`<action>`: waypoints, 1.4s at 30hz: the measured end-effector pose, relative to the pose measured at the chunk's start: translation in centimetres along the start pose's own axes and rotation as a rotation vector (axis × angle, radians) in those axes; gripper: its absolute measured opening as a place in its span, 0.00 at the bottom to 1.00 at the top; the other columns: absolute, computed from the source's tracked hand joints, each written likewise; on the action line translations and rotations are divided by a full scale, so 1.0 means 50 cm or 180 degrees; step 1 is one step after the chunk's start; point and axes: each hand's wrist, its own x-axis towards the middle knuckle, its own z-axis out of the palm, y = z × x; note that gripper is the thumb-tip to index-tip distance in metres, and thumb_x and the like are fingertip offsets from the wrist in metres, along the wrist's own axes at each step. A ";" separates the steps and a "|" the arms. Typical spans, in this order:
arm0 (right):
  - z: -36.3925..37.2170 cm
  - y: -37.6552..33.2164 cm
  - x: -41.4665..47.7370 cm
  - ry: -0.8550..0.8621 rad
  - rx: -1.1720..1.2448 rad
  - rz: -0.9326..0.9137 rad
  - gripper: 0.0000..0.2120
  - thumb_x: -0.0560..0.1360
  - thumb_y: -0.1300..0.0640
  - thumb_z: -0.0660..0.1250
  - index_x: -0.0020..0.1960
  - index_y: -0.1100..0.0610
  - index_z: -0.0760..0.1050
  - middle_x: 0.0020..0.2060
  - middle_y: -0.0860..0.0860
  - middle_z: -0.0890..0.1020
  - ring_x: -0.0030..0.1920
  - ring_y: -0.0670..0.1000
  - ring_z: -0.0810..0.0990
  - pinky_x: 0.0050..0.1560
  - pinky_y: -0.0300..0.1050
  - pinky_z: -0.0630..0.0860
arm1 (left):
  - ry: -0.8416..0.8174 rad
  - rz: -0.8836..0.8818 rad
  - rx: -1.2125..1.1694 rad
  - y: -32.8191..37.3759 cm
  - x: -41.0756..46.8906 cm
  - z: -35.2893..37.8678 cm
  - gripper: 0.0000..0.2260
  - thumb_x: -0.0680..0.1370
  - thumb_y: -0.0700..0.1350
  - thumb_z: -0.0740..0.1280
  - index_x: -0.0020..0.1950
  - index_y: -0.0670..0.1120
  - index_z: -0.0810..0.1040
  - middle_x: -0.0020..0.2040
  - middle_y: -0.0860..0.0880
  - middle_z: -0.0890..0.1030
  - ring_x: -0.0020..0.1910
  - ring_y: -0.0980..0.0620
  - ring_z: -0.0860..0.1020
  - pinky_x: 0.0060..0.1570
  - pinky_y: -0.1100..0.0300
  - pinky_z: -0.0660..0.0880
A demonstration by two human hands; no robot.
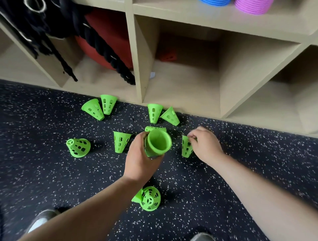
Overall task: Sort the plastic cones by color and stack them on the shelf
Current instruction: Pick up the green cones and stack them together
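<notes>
Several green plastic cones with slotted sides lie scattered on the dark speckled floor in front of a beige shelf [137, 51]. My left hand [141, 160] grips a nested stack of green cones [158, 143], its wide mouth facing up toward me. My right hand [204, 145] pinches the rim of another green cone [186, 148] that stands wide end up on the floor. Loose cones lie at the left [78, 148], beside my left hand [120, 143], by the shelf base [108, 106] [154, 112], and near my left forearm [149, 198].
Blue [215, 2] and purple [253, 6] stacks sit on the upper shelf. An orange cone [167, 55] sits deep in the middle cubby. A red ball [106, 39] and black ropes [51, 34] fill the left cubbies. My shoes [41, 221] show at the bottom.
</notes>
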 end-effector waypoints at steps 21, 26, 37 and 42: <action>-0.072 -0.115 0.076 0.0352 0.1694 -0.0076 0.15 0.76 0.60 0.70 0.60 0.48 0.80 0.52 0.42 0.81 0.38 0.40 0.80 0.39 0.28 0.71 | 0.0069 -0.0304 -0.0264 -0.005 0.055 -0.017 0.31 0.64 0.48 0.82 0.60 0.61 0.68 0.53 0.61 0.78 0.51 0.62 0.78 0.49 0.63 0.75; -0.008 -0.089 0.195 -0.0518 0.1018 -0.0115 0.22 0.78 0.60 0.69 0.69 0.46 0.74 0.57 0.47 0.79 0.42 0.45 0.80 0.45 0.37 0.73 | 0.0127 -0.0387 -0.0234 -0.003 0.055 -0.039 0.32 0.64 0.46 0.82 0.60 0.61 0.68 0.52 0.61 0.79 0.50 0.62 0.79 0.45 0.70 0.73; 0.039 -0.045 0.150 0.0045 0.0690 -0.0318 0.07 0.77 0.64 0.68 0.50 0.56 0.84 0.47 0.48 0.78 0.45 0.52 0.80 0.49 0.43 0.75 | 0.0216 -0.0359 -0.0109 -0.011 0.051 -0.049 0.31 0.65 0.47 0.82 0.59 0.62 0.69 0.52 0.62 0.79 0.50 0.60 0.80 0.48 0.63 0.76; -0.085 -0.126 0.029 0.1148 0.2520 0.0174 0.09 0.78 0.67 0.67 0.48 0.54 0.81 0.45 0.51 0.81 0.34 0.49 0.82 0.35 0.35 0.76 | 0.0155 -0.0386 -0.0187 -0.009 0.045 -0.033 0.30 0.64 0.47 0.82 0.58 0.62 0.69 0.51 0.63 0.78 0.51 0.62 0.78 0.49 0.63 0.75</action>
